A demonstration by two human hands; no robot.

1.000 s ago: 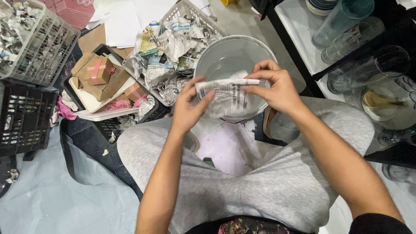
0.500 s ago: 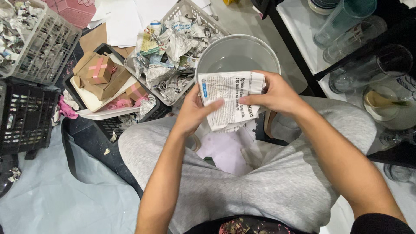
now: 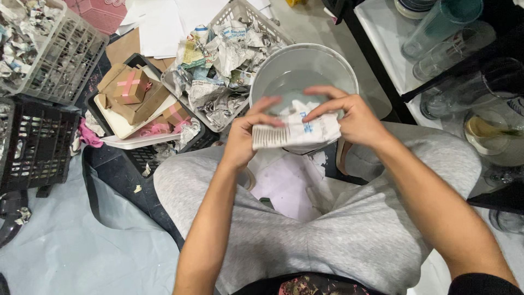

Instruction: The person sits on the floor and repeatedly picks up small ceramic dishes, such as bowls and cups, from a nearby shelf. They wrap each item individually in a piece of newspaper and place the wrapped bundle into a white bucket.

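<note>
My left hand (image 3: pixel 243 136) and right hand (image 3: pixel 357 117) both grip folded newspaper (image 3: pixel 297 134), frame centre, over grey bucket (image 3: pixel 273 74); taped brown boxes (image 3: pixel 128 87) upper left.

white basket (image 3: pixel 273 24) holding crumpled newspaper | black crate (image 3: pixel 33 147) sitting at left | tray (image 3: pixel 128 136) carrying brown boxes with pink tape (image 3: pixel 128 84) | drinking glasses (image 3: pixel 442 24) standing at right

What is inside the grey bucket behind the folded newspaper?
The grey bucket seems to hold clear water, with bare grey wall above it. The folded newspaper, held by left hand and right hand, covers its near part, so the contents there stay unseen.
</note>
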